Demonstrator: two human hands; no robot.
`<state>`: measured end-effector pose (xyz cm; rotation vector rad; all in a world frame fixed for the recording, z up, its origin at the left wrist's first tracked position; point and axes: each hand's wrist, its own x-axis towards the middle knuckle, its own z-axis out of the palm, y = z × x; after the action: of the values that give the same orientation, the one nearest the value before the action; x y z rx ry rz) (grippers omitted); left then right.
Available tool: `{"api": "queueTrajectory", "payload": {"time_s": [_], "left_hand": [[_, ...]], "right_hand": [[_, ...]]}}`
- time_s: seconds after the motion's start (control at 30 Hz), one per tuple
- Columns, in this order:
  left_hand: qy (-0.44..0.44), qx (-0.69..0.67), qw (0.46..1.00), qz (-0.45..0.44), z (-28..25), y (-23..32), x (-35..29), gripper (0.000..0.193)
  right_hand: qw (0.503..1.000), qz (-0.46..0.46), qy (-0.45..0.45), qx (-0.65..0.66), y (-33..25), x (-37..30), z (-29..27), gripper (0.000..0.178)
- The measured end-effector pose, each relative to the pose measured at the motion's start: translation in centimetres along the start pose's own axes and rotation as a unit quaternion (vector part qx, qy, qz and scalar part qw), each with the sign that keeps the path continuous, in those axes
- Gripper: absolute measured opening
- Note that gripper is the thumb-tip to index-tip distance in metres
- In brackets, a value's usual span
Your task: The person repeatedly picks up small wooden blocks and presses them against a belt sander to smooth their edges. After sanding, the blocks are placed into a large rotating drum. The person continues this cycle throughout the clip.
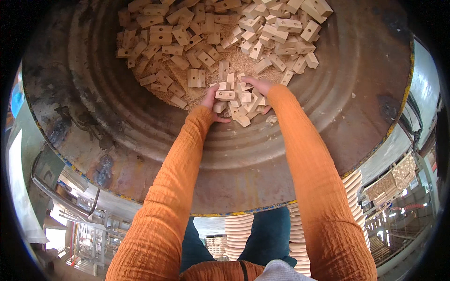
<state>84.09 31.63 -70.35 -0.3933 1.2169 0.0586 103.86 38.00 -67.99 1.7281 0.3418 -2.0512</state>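
Observation:
Small pale wooden blocks (226, 95), some with drilled holes, are bunched between my two hands at the near side of a large round metal drum. My left hand (209, 99) curls around the left of this bunch, its fingers partly hidden by the blocks. On the other side my right hand (261, 86) cups the bunch, with fingertips laid over the upper blocks. Just beyond my hands, a wide heap of similar blocks (180, 35) lies on sawdust (185, 86). Whether the bunch is lifted off the drum's bottom I cannot tell.
The drum's rusty ridged wall (150, 140) surrounds the blocks, and its chipped yellow-blue rim (225, 214) passes below my forearms. Curved pale wooden pieces (358, 206) are stacked outside it near my legs. Bundles of wooden pieces (391, 182) stand farther right; cables (415, 112) hang beside the drum.

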Motion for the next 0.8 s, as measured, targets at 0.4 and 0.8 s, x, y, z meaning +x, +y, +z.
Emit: {"api": "queueTrajectory", "payload": {"time_s": [0.4,0.8], "left_hand": [[-0.002,-0.028,0.999,0.022,1.8,-0.8,-0.3,0.068],[-0.036,-0.125,0.987,0.096,6.3,0.2,-11.3,0.063]], "right_hand": [[0.936,-0.020,-0.072,0.345,3.9,1.1,3.6,0.060],[0.893,-0.108,-0.088,0.428,1.4,-9.0,5.1,0.050]]}}
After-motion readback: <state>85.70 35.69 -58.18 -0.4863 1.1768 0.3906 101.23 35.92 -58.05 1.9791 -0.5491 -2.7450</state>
